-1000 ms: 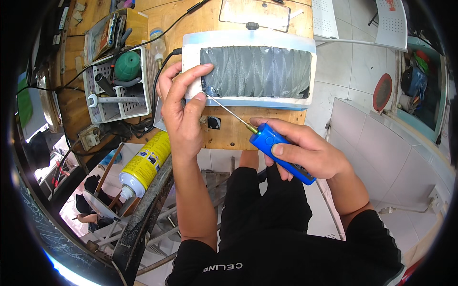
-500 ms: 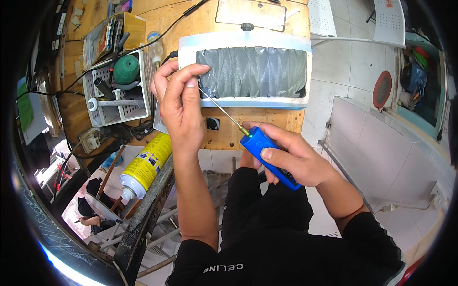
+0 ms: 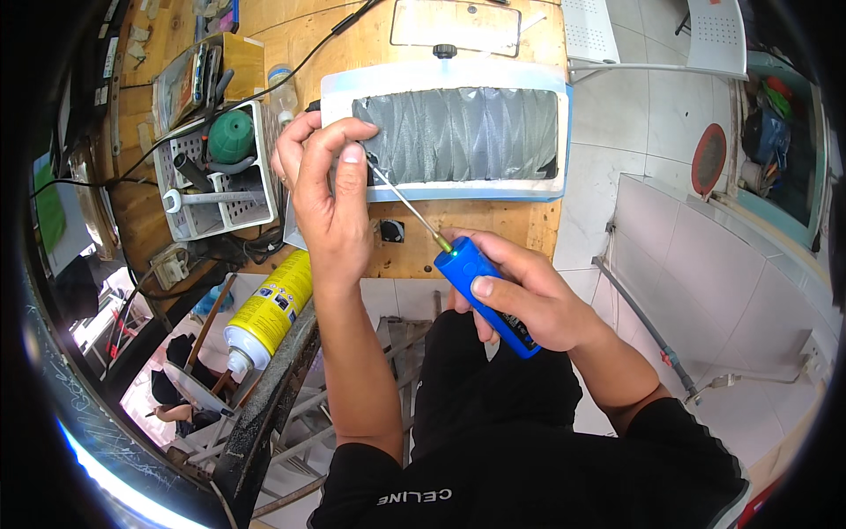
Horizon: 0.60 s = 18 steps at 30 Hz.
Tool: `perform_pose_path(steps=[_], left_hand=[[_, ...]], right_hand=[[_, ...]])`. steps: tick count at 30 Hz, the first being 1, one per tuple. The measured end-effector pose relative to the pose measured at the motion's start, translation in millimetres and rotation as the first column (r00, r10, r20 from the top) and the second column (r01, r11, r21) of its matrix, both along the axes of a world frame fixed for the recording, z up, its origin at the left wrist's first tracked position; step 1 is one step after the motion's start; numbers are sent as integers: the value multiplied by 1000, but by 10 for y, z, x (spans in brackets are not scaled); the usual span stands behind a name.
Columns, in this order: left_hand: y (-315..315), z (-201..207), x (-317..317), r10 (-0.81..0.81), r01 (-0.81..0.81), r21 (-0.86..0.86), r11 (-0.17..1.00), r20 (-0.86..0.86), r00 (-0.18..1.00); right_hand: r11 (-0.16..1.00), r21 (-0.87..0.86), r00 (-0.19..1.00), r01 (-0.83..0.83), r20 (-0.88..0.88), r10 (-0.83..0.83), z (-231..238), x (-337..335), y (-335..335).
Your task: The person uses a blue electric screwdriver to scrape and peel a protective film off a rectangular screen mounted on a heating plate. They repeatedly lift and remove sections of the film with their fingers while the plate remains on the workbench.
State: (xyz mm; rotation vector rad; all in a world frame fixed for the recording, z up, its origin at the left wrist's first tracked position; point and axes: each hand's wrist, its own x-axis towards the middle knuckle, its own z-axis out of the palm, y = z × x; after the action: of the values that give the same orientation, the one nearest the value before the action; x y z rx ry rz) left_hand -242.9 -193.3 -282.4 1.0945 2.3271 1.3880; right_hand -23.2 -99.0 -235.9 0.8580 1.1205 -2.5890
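- Right hand (image 3: 529,295): closed around blue electric screwdriver (image 3: 486,295), thumb laid across the top of the barrel, fingers wrapped beneath.
- Blue electric screwdriver: held slantwise below the front edge of the wooden workbench (image 3: 493,231), nose pointing up and left.
- Thin metal shaft (image 3: 409,205): projects from the brass-coloured collar of the screwdriver, runs diagonally to the lower left corner of the grey pleated filter panel (image 3: 458,132); tip hidden behind the thumb of the other hand.
- Left hand (image 3: 328,198): fingers curled and nearly closed, thumb and fingertips pinched at the shaft tip, pressing on the left end of the white frame (image 3: 445,189).
- Grey pleated filter panel: lies flat on the bench inside the white frame, light blue edging visible along the top and right side.
- White perforated basket (image 3: 216,189): stands on the bench left of the frame, just beside the left hand; holds a green round object (image 3: 231,137) and a wrench (image 3: 211,198).
- Yellow spray can (image 3: 269,309): lies tilted below the bench edge, left of the left forearm, white cap toward the lower left.
- Black cable (image 3: 291,70): crosses the bench from the upper middle toward the basket.
- Black round knob (image 3: 445,50): sits at the far edge of the frame, below a clear rectangular plate (image 3: 454,24).
- White tiled floor (image 3: 705,273): visible to the right of the bench.
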Motion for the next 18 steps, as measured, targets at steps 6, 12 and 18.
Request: perform_pose_path(steps=[6,12,18], left_hand=[[-48,33,40,-24,22,43,999,59,998],[-19,27,-12,-31,31,-2,1000,21,999],[62,-2,-18,14,-15,9,1000,69,998]], right_hand=[[999,-10,999,36,-22,-36,7,-34,-33],[999,-31,999,32,-4,-32,33,-50,46],[1000,-20,1000,-18,5,18,83,-74,114]])
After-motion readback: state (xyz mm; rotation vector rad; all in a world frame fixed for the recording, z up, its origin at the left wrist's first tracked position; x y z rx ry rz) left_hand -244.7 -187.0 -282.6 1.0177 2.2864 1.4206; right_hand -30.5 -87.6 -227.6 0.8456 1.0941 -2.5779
